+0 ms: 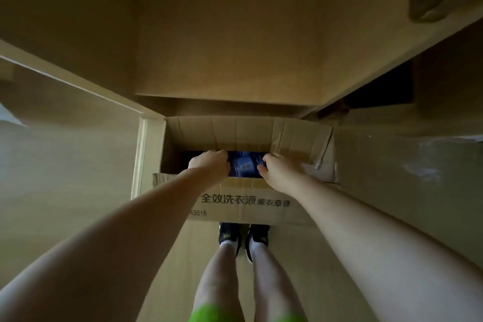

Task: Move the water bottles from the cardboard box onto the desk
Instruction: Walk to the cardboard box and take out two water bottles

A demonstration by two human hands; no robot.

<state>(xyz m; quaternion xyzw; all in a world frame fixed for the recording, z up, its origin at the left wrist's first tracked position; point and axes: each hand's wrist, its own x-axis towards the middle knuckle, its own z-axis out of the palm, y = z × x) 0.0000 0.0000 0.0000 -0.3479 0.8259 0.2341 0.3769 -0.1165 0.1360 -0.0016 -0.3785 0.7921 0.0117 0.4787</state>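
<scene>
An open cardboard box [245,136] with printed characters on its near flap stands on the floor in front of my feet. Inside it lies a blue-wrapped pack of water bottles [244,167], seen only between my hands. My left hand [209,165] grips the pack's left side with curled fingers. My right hand [277,171] grips its right side, fingers curled over the edge. Most of the box's inside is dark and hidden.
A pale door frame [141,154] stands just left of the box. A wooden desk edge [392,55] runs diagonally at the upper right, with a glossy surface [407,165] to the right of the box. My legs and dark shoes [243,236] stand below the box flap.
</scene>
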